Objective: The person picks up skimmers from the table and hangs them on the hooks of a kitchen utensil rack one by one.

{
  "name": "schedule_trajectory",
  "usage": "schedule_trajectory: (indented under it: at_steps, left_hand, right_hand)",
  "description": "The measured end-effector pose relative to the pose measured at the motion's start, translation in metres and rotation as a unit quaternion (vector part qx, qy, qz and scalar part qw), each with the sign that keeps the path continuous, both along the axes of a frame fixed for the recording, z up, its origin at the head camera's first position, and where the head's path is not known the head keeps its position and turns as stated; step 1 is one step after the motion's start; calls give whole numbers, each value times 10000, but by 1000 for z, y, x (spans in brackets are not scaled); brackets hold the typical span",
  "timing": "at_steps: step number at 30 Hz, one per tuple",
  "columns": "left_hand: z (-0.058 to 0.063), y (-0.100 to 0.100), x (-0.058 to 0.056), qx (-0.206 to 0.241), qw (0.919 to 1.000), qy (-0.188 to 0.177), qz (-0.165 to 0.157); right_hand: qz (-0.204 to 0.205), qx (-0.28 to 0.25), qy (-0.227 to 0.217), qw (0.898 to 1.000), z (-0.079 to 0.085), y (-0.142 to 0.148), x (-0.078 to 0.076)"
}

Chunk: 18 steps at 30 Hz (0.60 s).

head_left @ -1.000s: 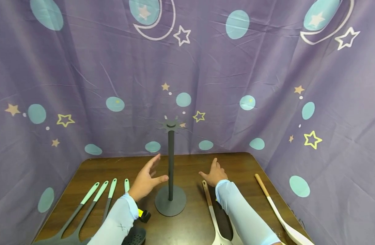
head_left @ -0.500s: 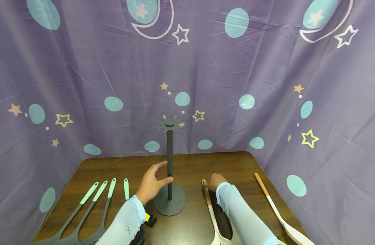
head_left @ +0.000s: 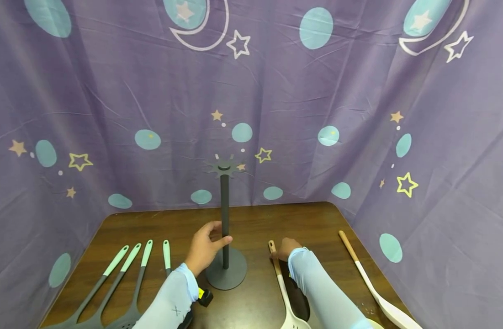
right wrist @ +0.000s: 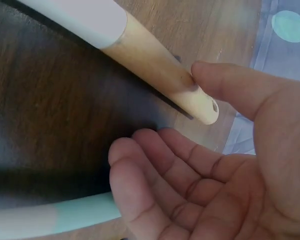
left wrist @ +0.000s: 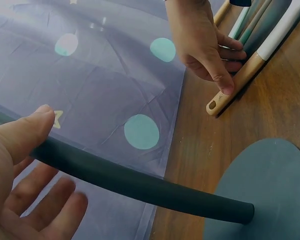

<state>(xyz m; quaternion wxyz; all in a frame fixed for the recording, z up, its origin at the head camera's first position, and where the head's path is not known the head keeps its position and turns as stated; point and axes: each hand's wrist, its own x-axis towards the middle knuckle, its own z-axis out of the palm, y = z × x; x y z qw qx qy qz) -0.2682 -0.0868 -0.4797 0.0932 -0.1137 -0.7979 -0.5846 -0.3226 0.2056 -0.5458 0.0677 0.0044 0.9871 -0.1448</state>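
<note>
A dark grey utensil stand [head_left: 225, 205] with a round base [head_left: 226, 276] and notched top stands on the table. My left hand [head_left: 203, 246] holds its pole, thumb on the near side and fingers curled behind. In the left wrist view the pole [left wrist: 120, 175] passes between thumb and fingers. A white slotted turner [head_left: 287, 297] with a wooden handle lies to the right. My right hand [head_left: 287, 250] is at that handle; in the right wrist view the thumb touches the wooden handle [right wrist: 155, 62]. The other fingers [right wrist: 155, 175] are loosely bent, apart from it.
Several grey utensils with mint handles [head_left: 116, 260] lie at left. A white utensil with a wooden handle [head_left: 370, 283] lies at far right. Another handle, mint and white [right wrist: 65, 217], lies below the right fingers. A patterned purple curtain [head_left: 292, 91] hangs behind the table [head_left: 169, 219].
My left hand has moved right, from beside the pole to around it. The right hand has come down, its thumb now at the turner's handle. The stand has stayed put.
</note>
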Motion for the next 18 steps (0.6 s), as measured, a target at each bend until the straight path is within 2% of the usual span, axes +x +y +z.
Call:
schedule_trajectory:
  at_steps: [11, 18]
  left_hand:
    - [-1, 0, -2, -46, 10000, 6, 65]
    - [-1, 1, -2, -110, 9999, 18, 97]
  right_hand:
    - [68, 42, 80, 9999, -6, -4, 2]
    - [27, 114, -17, 9999, -3, -4, 1]
